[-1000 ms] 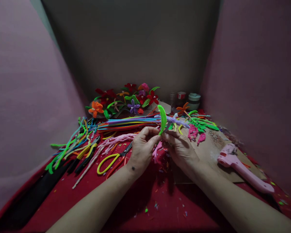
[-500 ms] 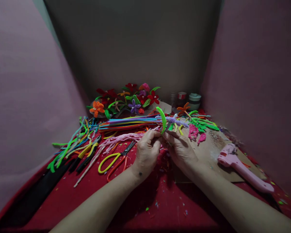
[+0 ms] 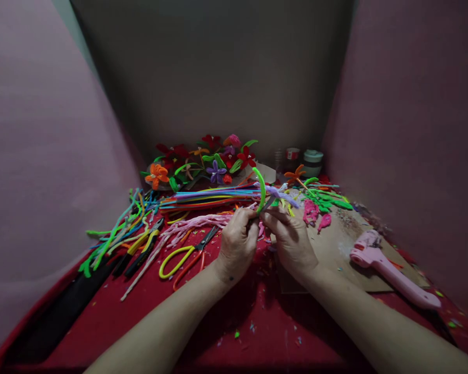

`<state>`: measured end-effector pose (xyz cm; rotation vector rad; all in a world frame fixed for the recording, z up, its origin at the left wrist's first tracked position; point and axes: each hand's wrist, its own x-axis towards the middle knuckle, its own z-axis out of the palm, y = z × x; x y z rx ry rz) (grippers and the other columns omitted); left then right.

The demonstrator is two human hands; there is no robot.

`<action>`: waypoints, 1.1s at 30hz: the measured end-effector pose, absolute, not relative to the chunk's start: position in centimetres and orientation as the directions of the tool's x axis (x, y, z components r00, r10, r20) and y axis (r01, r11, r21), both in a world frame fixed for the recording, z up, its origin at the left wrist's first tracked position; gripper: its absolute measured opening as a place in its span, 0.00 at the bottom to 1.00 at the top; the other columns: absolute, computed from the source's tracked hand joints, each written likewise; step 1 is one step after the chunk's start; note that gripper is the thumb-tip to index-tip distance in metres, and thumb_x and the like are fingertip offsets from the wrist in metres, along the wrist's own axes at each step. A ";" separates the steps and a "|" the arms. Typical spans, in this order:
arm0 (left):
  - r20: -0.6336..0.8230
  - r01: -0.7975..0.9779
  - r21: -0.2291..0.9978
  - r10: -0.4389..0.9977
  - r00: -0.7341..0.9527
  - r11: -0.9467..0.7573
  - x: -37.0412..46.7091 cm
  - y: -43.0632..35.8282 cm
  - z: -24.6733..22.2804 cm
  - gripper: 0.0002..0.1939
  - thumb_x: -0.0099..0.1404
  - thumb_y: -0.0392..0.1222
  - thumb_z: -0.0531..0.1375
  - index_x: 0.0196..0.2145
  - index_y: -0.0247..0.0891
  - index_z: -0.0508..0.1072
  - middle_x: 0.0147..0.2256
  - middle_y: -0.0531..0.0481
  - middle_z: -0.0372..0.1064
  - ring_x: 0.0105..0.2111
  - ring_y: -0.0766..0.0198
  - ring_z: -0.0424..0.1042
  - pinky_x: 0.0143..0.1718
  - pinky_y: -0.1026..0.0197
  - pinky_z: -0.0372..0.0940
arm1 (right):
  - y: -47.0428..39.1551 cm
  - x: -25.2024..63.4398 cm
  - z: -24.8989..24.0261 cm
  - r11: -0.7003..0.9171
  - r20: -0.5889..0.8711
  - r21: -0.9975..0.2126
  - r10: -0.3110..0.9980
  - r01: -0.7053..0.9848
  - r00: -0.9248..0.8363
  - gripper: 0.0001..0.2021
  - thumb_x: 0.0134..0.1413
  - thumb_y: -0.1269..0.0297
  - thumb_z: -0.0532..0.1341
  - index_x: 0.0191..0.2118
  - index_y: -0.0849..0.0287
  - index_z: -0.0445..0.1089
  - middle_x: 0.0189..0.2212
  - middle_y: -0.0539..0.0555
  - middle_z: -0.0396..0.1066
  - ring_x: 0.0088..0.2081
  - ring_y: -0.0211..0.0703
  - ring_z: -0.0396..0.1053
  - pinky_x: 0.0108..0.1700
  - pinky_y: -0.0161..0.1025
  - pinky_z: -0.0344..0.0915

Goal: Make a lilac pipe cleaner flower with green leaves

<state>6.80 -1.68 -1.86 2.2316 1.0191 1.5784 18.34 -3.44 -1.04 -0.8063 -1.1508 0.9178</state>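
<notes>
My left hand (image 3: 237, 236) is closed, its thumb and fingers pinching the lower end of a bright green pipe cleaner (image 3: 261, 188) that curves upward. Right beside it, my right hand (image 3: 294, 241) is closed around a dark, narrow, blade-like tool (image 3: 269, 201), whose tip points up next to the green piece. The fingers hide the rest of this tool, so its kind is unclear. Behind the hands lies a lilac fuzzy strip (image 3: 284, 196). Scissors (image 3: 198, 250) with yellow and red handles rest left of my left hand.
Pliers (image 3: 142, 246) and a bundle of pipe cleaners (image 3: 214, 195) lie to the left and behind. Fuzzy flowers (image 3: 216, 170) stand at the back. A pink glue gun (image 3: 393, 272) rests on cardboard (image 3: 337, 270) at right, near pink petals (image 3: 311, 212) and a lidded jar (image 3: 313, 162).
The green pipe cleaner has tilted and dropped slightly lower, and the dark tool's tip has turned beside it. Both hands stay close together, with only small shifts.
</notes>
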 end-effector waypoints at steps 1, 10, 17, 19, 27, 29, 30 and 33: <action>0.724 0.409 0.562 0.667 0.176 -0.718 6.8 -1.8 -1.8 0.06 0.62 0.31 0.53 0.35 0.36 0.68 0.30 0.50 0.66 0.30 0.67 0.66 0.33 0.64 0.62 | -3.4 18.4 -1.1 0.426 0.407 -0.891 0.903 -0.159 0.138 0.09 0.51 0.60 0.60 0.26 0.57 0.73 0.24 0.49 0.65 0.27 0.38 0.59 0.35 0.39 0.59; 0.511 0.260 0.808 0.849 0.135 -0.528 6.8 -2.6 -0.8 0.04 0.63 0.37 0.53 0.33 0.37 0.67 0.26 0.54 0.63 0.25 0.70 0.61 0.26 0.67 0.57 | -3.0 18.4 -1.1 0.473 0.457 -0.877 0.876 -0.087 0.154 0.05 0.48 0.62 0.63 0.30 0.52 0.76 0.34 0.52 0.71 0.39 0.44 0.66 0.46 0.45 0.61; 0.219 -0.188 0.965 0.954 0.204 -0.182 6.4 -3.3 0.8 0.05 0.56 0.38 0.60 0.30 0.35 0.66 0.18 0.59 0.56 0.17 0.75 0.52 0.18 0.70 0.48 | -2.0 19.0 -1.4 0.352 0.396 -0.857 0.917 -0.376 -0.045 0.03 0.47 0.65 0.65 0.31 0.52 0.76 0.31 0.49 0.72 0.36 0.42 0.66 0.43 0.43 0.62; 0.171 -0.267 0.958 0.955 0.242 -0.103 6.2 -3.4 1.2 0.07 0.54 0.38 0.61 0.29 0.35 0.66 0.18 0.58 0.57 0.17 0.76 0.52 0.18 0.71 0.47 | -1.6 19.3 -1.4 0.315 0.391 -0.839 0.916 -0.443 -0.091 0.04 0.46 0.66 0.66 0.31 0.51 0.76 0.30 0.48 0.72 0.35 0.41 0.66 0.41 0.42 0.63; 0.067 -0.356 0.927 0.880 0.470 0.119 5.0 -2.7 1.5 0.07 0.52 0.36 0.63 0.26 0.33 0.68 0.19 0.56 0.62 0.15 0.77 0.52 0.15 0.72 0.47 | -1.4 19.8 -1.4 0.241 0.356 -0.865 0.913 -0.441 -0.198 0.04 0.44 0.65 0.67 0.30 0.53 0.76 0.27 0.49 0.72 0.29 0.40 0.65 0.34 0.41 0.61; 0.081 -0.344 0.935 0.886 0.457 0.091 5.0 -2.6 1.3 0.06 0.53 0.37 0.63 0.26 0.33 0.68 0.20 0.54 0.63 0.15 0.76 0.54 0.15 0.71 0.51 | -1.6 19.3 -1.4 0.229 0.334 -0.853 0.930 -0.469 -0.154 0.03 0.43 0.65 0.67 0.29 0.55 0.76 0.25 0.49 0.71 0.27 0.39 0.63 0.33 0.40 0.60; 0.102 -0.324 0.945 0.896 0.433 0.049 5.1 -2.6 1.3 0.06 0.54 0.37 0.62 0.26 0.33 0.68 0.20 0.54 0.64 0.15 0.75 0.55 0.15 0.70 0.53 | -1.8 19.1 -1.3 0.229 0.327 -0.848 0.936 -0.479 -0.132 0.03 0.43 0.65 0.67 0.29 0.55 0.75 0.25 0.49 0.71 0.26 0.39 0.63 0.33 0.40 0.60; 0.213 -0.146 0.973 0.929 0.302 -0.176 5.5 -2.8 0.8 0.05 0.58 0.39 0.59 0.28 0.34 0.68 0.19 0.55 0.63 0.16 0.72 0.60 0.18 0.67 0.58 | -2.2 18.4 -1.4 0.239 0.315 -0.828 0.947 -0.507 -0.069 0.03 0.44 0.65 0.66 0.28 0.56 0.74 0.25 0.48 0.69 0.27 0.39 0.62 0.33 0.39 0.59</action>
